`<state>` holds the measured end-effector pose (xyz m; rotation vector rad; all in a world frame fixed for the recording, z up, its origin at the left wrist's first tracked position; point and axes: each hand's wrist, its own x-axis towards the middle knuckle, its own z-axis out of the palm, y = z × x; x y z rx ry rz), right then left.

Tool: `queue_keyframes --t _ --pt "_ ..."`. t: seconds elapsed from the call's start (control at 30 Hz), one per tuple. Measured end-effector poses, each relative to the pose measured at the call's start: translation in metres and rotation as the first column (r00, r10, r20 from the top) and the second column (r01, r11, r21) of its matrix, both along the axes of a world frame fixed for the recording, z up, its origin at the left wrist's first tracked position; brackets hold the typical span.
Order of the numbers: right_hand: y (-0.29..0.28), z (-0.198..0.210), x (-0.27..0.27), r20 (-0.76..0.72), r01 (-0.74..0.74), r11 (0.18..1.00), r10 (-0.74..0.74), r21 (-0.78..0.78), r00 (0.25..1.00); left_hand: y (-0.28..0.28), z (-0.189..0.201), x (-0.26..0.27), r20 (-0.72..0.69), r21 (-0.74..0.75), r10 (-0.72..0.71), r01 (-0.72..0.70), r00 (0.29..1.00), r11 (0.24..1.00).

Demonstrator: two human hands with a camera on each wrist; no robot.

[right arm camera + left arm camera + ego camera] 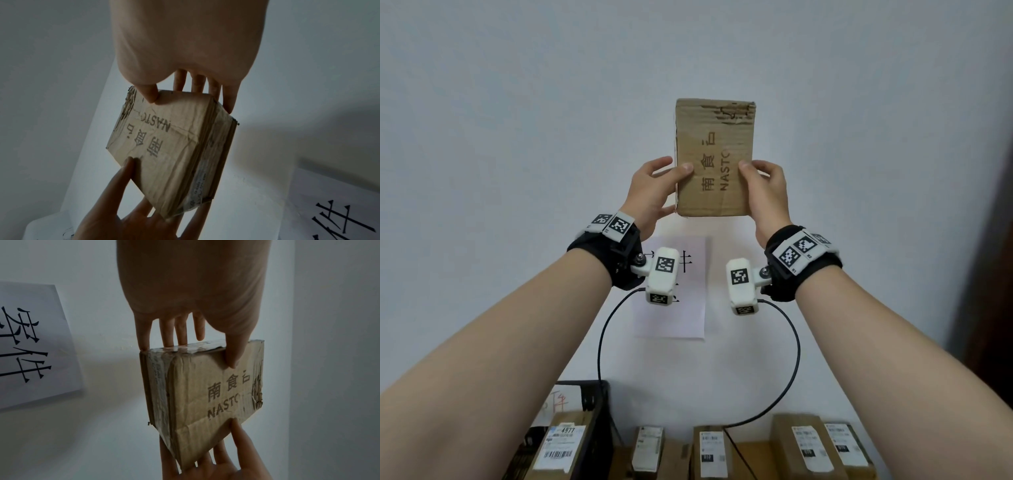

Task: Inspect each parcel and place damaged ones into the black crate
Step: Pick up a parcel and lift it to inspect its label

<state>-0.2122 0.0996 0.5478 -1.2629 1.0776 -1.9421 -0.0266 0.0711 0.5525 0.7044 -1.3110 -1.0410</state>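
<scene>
Left hand (650,192) & right hand (767,192) grip torn parcel (714,157) upright, long axis vertical; black crate (595,428) lies below-left, nearer left hand.

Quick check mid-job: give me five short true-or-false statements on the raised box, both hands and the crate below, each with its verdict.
1. Both hands hold the cardboard box up in front of the wall. True.
2. The left hand hangs idle. False: its thumb and fingers grip the box's left edge; the right hand grips the right edge.
3. The box's top right corner is torn and crushed. True.
4. The black crate holds nothing. False: a labelled parcel lies in it.
5. The box shows a shipping label on the face toward the person. False: only printed lettering shows there.
</scene>
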Motion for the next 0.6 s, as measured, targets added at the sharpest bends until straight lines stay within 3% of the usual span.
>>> queue_keyframes --t 0.4,0.6 --pt "0.001 -0.009 0.0 -0.018 0.026 0.999 -0.027 -0.032 0.999 0.007 -0.004 0.001 0.027 -0.016 -0.036 0.037 0.999 0.999" --pt "-0.003 -0.012 -0.001 -0.234 0.11 0.993 -0.118 -0.05 0.965 0.013 -0.008 -0.009 0.063 -0.032 -0.129 0.131 0.99 0.991"
